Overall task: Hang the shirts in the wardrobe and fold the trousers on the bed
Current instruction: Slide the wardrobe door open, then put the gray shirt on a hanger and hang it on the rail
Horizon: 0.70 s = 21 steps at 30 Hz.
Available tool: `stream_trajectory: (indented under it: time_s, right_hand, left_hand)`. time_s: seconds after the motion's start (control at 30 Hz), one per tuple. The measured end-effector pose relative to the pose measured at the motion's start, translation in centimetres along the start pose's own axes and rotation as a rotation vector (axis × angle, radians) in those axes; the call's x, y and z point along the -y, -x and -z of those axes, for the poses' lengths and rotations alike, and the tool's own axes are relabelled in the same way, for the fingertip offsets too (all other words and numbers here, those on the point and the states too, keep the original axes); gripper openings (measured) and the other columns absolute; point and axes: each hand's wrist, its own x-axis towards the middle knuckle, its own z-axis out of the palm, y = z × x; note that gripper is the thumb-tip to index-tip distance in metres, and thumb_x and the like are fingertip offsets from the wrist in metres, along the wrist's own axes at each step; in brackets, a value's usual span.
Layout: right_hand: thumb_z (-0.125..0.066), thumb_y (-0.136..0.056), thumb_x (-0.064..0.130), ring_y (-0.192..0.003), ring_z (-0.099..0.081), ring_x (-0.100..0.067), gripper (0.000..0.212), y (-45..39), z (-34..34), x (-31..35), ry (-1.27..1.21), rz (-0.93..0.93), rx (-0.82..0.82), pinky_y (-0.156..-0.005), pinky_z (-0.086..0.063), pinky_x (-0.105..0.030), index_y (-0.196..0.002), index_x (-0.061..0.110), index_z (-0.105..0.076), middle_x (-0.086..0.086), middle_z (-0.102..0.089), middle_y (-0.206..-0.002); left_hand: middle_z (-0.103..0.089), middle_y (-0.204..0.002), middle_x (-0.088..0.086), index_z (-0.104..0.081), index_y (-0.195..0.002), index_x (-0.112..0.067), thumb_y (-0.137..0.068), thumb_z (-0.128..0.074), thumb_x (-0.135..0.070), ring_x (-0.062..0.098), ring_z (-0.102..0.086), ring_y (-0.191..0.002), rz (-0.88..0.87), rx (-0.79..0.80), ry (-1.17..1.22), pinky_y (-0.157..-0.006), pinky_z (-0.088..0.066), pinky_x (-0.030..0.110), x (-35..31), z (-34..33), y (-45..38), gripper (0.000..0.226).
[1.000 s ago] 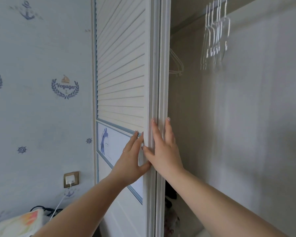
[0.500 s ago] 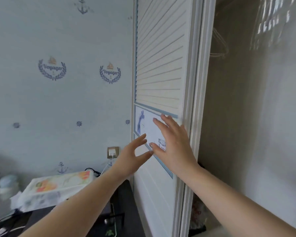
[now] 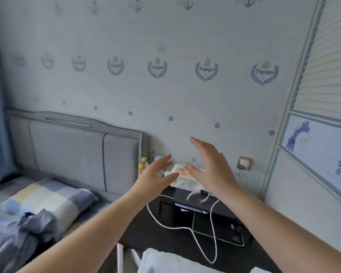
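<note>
Two bare hands are held out, fingers spread wide, nothing gripped. Largest first: the bed is seen at lower left, the wardrobe door at far right. A crumpled grey garment is found on the bed, below and left of both hands, its long axis not readable. The left hand is judged nearer it than the right hand.

The wardrobe door is cut by the right edge. Grey clothes left of the nightstand are blurred, partly cut off.
</note>
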Motion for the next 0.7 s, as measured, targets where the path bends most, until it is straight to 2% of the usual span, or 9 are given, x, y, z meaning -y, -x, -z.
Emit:
stream_trajectory:
  time_s: [0.07,0.13,0.17,0.2,0.3,0.4,0.5,0.57,0.7]
  right_hand:
    - [-0.065,-0.088,0.034,-0.137,-0.030,-0.005,0.068,-1.0,-3.6,5.1,-0.063,0.077,0.027,-0.115,-0.018,-0.052,-0.146,0.031,-0.030,0.012,-0.035,-0.148]
    - [-0.068,-0.085,0.032,-0.135,-0.037,-0.011,0.069,-1.7,-6.9,9.7,-0.118,0.138,0.035,-0.112,-0.024,-0.052,-0.145,0.027,-0.034,0.007,-0.040,-0.146]
    - [-0.069,-0.084,0.032,-0.132,-0.040,-0.013,0.069,-1.9,-8.2,12.0,-0.150,0.167,0.039,-0.110,-0.028,-0.051,-0.144,0.025,-0.036,0.005,-0.043,-0.144]
    - [-0.070,-0.083,0.033,-0.130,-0.043,-0.015,0.070,-2.0,-9.8,14.5,-0.175,0.196,0.046,-0.108,-0.031,-0.049,-0.144,0.024,-0.037,0.003,-0.044,-0.142]
    - [-0.069,-0.084,0.034,-0.129,-0.043,-0.018,0.070,-2.1,-14.6,21.5,-0.264,0.281,0.099,-0.107,-0.034,-0.043,-0.144,0.022,-0.037,-0.002,-0.047,-0.138]
    - [-0.069,-0.084,0.036,-0.124,-0.046,-0.019,0.068,-1.6,-19.6,28.1,-0.346,0.346,0.177,-0.103,-0.037,-0.036,-0.143,0.023,-0.038,-0.003,-0.050,-0.133]
    - [-0.069,-0.084,0.036,-0.119,-0.049,-0.016,0.063,-0.6,-24.5,34.4,-0.442,0.414,0.285,-0.095,-0.037,-0.027,-0.139,0.023,-0.043,-0.001,-0.053,-0.129]
    - [-0.070,-0.084,0.033,-0.119,-0.050,-0.016,0.059,0.3,-27.4,37.9,-0.510,0.452,0.362,-0.094,-0.036,-0.022,-0.137,0.022,-0.047,-0.001,-0.054,-0.129]
    - [-0.068,-0.085,0.034,-0.121,-0.050,-0.017,0.058,2.6,-33.2,44.0,-0.588,0.529,0.500,-0.093,-0.040,-0.026,-0.137,0.021,-0.046,-0.002,-0.052,-0.132]
  left_hand:
    - [-0.058,-0.122,-0.013,-0.048,-0.130,-0.035,-0.085,-0.070,-0.022,0.001,-0.053,-0.117,0.023,-0.094,-0.026,-0.095,-0.043,0.013,1.7,6.0,2.2,0.052]
    - [-0.058,-0.122,-0.011,-0.046,-0.125,-0.038,-0.084,-0.070,-0.019,-0.001,-0.052,-0.113,0.042,-0.171,-0.034,-0.079,-0.041,0.000,2.6,11.5,4.8,0.051]
    - [-0.057,-0.122,-0.010,-0.045,-0.125,-0.038,-0.084,-0.071,-0.019,0.000,-0.052,-0.113,0.057,-0.200,-0.043,-0.077,-0.042,0.001,3.2,14.1,6.0,0.052]
    - [-0.057,-0.124,-0.008,-0.046,-0.127,-0.036,-0.084,-0.071,-0.019,0.001,-0.052,-0.115,0.075,-0.231,-0.053,-0.082,-0.043,0.005,3.8,16.9,7.5,0.054]
    - [-0.057,-0.129,-0.005,-0.047,-0.136,-0.026,-0.083,-0.072,-0.019,0.007,-0.050,-0.124,0.121,-0.342,-0.109,-0.099,-0.043,0.026,5.1,24.8,12.4,0.059]
    - [-0.059,-0.128,-0.003,-0.049,-0.135,-0.024,-0.083,-0.072,-0.016,0.011,-0.052,-0.124,0.180,-0.467,-0.143,-0.105,-0.043,0.037,6.3,31.9,17.7,0.058]
    - [-0.061,-0.118,-0.014,-0.055,-0.123,-0.034,-0.083,-0.073,-0.019,0.004,-0.055,-0.117,0.247,-0.584,-0.187,-0.103,-0.043,0.030,7.9,37.8,23.7,0.046]
    - [-0.062,-0.119,-0.010,-0.058,-0.118,-0.032,-0.082,-0.073,-0.018,0.003,-0.055,-0.115,0.299,-0.665,-0.205,-0.103,-0.042,0.027,8.8,40.8,27.5,0.042]
    - [-0.062,-0.121,-0.003,-0.059,-0.120,-0.023,-0.083,-0.072,-0.018,0.009,-0.054,-0.118,0.432,-0.811,-0.296,-0.104,-0.040,0.027,10.7,45.6,35.4,0.040]
